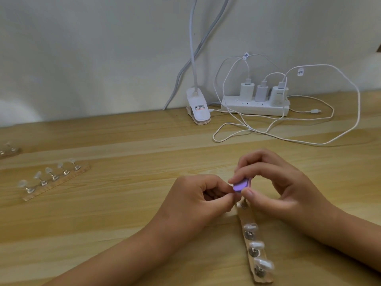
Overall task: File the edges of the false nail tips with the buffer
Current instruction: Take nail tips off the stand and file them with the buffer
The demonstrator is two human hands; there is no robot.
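Nail tips (pixel 250 227) on strip (pixel 246 216), lower right of worktop (pixel 123 203) | right hand (pixel 284 182) fingers clamped on purple buffer (pixel 240 185), centre frame | left hand (pixel 195 201) fingers pinched beside it, contents cannot tell | risk: hard strokes could flick a tip off.

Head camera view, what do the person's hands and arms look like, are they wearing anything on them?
Both are bare. The left hand and right hand show no gloves or rings, and neither wrist has a watch or band. The left forearm and right forearm are uncovered to the frame's edge, no sleeve in view. The right thumbnail looks short and unpainted.
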